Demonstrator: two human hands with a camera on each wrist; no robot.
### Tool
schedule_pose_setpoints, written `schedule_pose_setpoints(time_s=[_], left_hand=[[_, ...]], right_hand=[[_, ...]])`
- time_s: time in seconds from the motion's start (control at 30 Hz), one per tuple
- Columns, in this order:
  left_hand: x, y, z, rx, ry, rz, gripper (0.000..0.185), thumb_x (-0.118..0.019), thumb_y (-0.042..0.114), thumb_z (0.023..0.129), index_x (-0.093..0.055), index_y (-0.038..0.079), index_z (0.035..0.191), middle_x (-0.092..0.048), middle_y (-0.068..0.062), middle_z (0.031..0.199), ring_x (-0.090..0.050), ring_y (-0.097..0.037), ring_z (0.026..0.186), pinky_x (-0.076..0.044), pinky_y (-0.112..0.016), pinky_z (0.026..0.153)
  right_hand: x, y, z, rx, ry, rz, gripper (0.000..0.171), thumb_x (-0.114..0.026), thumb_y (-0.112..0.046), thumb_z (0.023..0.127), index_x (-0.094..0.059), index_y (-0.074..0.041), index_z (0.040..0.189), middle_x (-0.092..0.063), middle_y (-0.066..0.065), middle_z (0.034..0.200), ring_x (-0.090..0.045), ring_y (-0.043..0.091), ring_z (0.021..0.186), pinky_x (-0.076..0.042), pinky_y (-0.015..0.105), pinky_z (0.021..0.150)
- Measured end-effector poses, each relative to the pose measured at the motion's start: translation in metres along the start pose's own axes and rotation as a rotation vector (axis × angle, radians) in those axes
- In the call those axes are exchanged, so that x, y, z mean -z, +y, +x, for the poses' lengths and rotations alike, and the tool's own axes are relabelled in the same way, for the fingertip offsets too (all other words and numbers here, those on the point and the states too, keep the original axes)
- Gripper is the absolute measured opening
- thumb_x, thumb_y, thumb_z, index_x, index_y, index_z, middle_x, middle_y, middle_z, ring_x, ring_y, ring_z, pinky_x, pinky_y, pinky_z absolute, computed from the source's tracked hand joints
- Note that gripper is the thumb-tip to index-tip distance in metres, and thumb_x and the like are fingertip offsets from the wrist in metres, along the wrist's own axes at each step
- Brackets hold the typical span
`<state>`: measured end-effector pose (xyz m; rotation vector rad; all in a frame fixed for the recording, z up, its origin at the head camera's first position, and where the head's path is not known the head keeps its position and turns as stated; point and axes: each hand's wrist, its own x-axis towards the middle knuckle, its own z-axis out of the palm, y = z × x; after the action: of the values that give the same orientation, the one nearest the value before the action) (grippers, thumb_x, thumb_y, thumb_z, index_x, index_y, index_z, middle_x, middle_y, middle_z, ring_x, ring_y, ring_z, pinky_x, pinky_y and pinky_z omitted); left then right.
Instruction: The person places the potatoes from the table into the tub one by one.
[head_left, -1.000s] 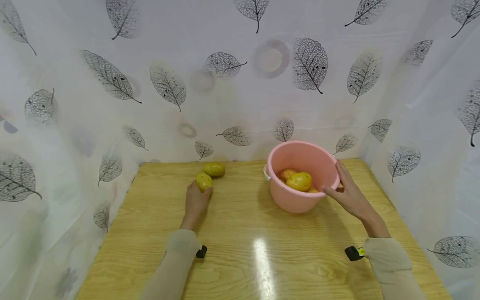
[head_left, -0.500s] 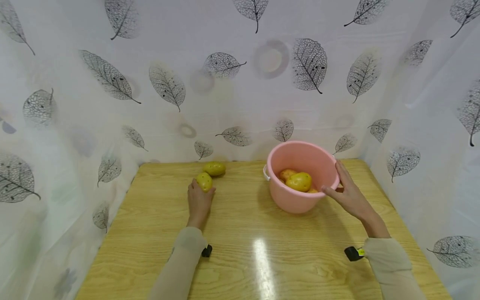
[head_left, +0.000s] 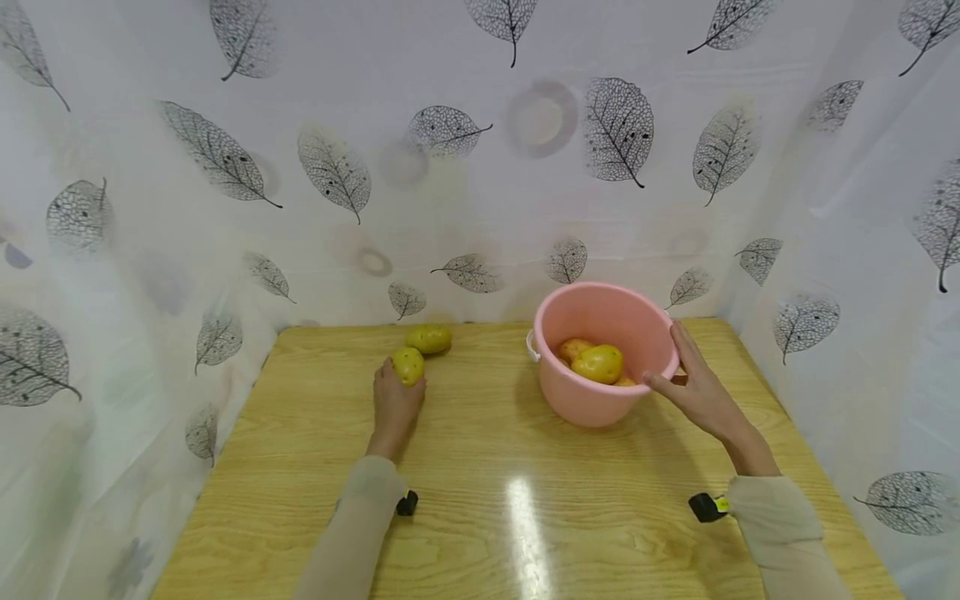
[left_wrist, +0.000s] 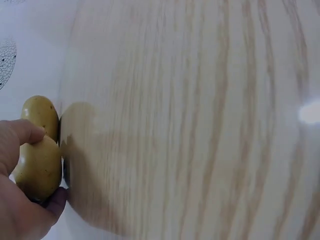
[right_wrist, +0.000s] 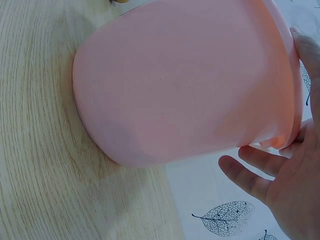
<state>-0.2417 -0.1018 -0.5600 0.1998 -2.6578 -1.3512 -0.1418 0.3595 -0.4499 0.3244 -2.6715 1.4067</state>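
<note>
My left hand (head_left: 396, 404) grips a yellow potato (head_left: 408, 367) at the back left of the table, fingers and thumb on either side of it. Just behind lies a second potato (head_left: 429, 338); in the left wrist view the held potato (left_wrist: 37, 172) overlaps it. On the right stands a pink bucket (head_left: 588, 406), its mouth facing up and several potatoes (head_left: 598, 364) inside. My right hand (head_left: 708, 400) holds the bucket by its right rim. From the right wrist view, the thumb lies along the rim and the fingers (right_wrist: 245, 177) reach under it beside the wall.
The wooden table (head_left: 480, 450) ends at the back against a white curtain (head_left: 465, 208) printed with dark leaves, which also hangs on both sides. A white handle end (head_left: 533, 346) sticks out at the bucket's left.
My left hand has shifted slightly to the right and back a little, staying around the same potato. The right hand and the bucket have kept their place.
</note>
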Motion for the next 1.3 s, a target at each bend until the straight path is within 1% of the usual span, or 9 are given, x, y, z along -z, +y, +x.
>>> schedule_pose_setpoints(time_s=[0.13, 0.27, 0.4, 0.6, 0.8, 0.93, 1.1, 1.3], left_hand=[[0.007, -0.004, 0.000, 0.039, -0.059, -0.039, 0.080, -0.071, 0.014, 0.094, -0.026, -0.010, 0.155, -0.039, -0.034, 0.146, -0.042, -0.047, 0.136, -0.034, -0.057, 0.116], [0.018, -0.001, -0.002, 0.063, -0.086, -0.083, 0.082, -0.071, 0.015, 0.093, -0.024, -0.009, 0.157, -0.037, -0.033, 0.150, -0.039, -0.047, 0.139, -0.031, -0.059, 0.118], [0.031, 0.002, -0.003, 0.051, -0.106, -0.098, 0.083, -0.073, 0.016, 0.093, -0.026, -0.008, 0.157, -0.038, -0.032, 0.151, -0.039, -0.045, 0.140, -0.030, -0.058, 0.118], [0.046, 0.005, 0.002, -0.001, -0.136, -0.064, 0.084, -0.077, 0.016, 0.091, -0.030, -0.010, 0.155, -0.042, -0.033, 0.149, -0.042, -0.047, 0.138, -0.033, -0.058, 0.117], [0.065, 0.021, 0.002, -0.041, -0.200, 0.022, 0.086, -0.078, 0.021, 0.092, -0.030, -0.011, 0.155, -0.041, -0.035, 0.150, -0.042, -0.049, 0.138, -0.035, -0.059, 0.116], [0.078, 0.031, 0.002, -0.053, -0.217, 0.070, 0.086, -0.077, 0.027, 0.093, -0.031, -0.010, 0.155, -0.040, -0.035, 0.153, -0.041, -0.049, 0.140, -0.035, -0.059, 0.115], [0.096, 0.047, -0.001, -0.068, -0.228, 0.080, 0.086, -0.075, 0.030, 0.095, -0.030, -0.009, 0.157, -0.037, -0.033, 0.156, -0.039, -0.047, 0.142, -0.035, -0.059, 0.115], [0.112, 0.067, -0.002, -0.108, -0.252, 0.084, 0.085, -0.074, 0.032, 0.096, -0.030, -0.008, 0.157, -0.038, -0.032, 0.156, -0.041, -0.047, 0.139, -0.038, -0.060, 0.112]], right_hand=[[0.000, -0.001, 0.000, -0.003, -0.002, -0.002, 0.095, -0.067, -0.017, 0.101, 0.002, -0.013, 0.166, 0.007, 0.012, 0.172, -0.035, 0.045, 0.142, -0.043, 0.006, 0.089], [0.000, 0.000, 0.000, -0.006, -0.004, -0.005, 0.096, -0.068, -0.017, 0.101, 0.003, -0.018, 0.166, 0.007, 0.011, 0.172, -0.036, 0.045, 0.142, -0.043, 0.005, 0.089], [0.000, 0.002, 0.001, -0.002, -0.003, 0.000, 0.097, -0.068, -0.015, 0.101, 0.003, -0.023, 0.166, 0.006, 0.010, 0.172, -0.036, 0.045, 0.142, -0.044, 0.006, 0.089], [0.001, 0.003, 0.000, 0.002, -0.008, -0.002, 0.097, -0.068, -0.016, 0.101, 0.004, -0.022, 0.166, 0.007, 0.011, 0.172, -0.036, 0.046, 0.141, -0.044, 0.006, 0.089], [0.001, 0.002, 0.001, -0.008, -0.002, -0.009, 0.097, -0.068, -0.018, 0.101, 0.004, -0.021, 0.166, 0.007, 0.011, 0.172, -0.037, 0.045, 0.140, -0.043, 0.005, 0.089], [0.001, 0.002, 0.002, -0.004, -0.004, -0.004, 0.097, -0.068, -0.018, 0.101, 0.004, -0.021, 0.166, 0.006, 0.011, 0.172, -0.037, 0.044, 0.141, -0.043, 0.006, 0.090], [0.001, 0.002, 0.002, -0.005, -0.012, -0.004, 0.097, -0.068, -0.018, 0.101, 0.004, -0.022, 0.166, 0.006, 0.010, 0.172, -0.037, 0.044, 0.141, -0.043, 0.006, 0.090], [0.000, 0.001, 0.002, -0.006, -0.008, 0.013, 0.097, -0.068, -0.017, 0.101, 0.004, -0.022, 0.166, 0.007, 0.010, 0.172, -0.035, 0.044, 0.142, -0.043, 0.006, 0.089]])
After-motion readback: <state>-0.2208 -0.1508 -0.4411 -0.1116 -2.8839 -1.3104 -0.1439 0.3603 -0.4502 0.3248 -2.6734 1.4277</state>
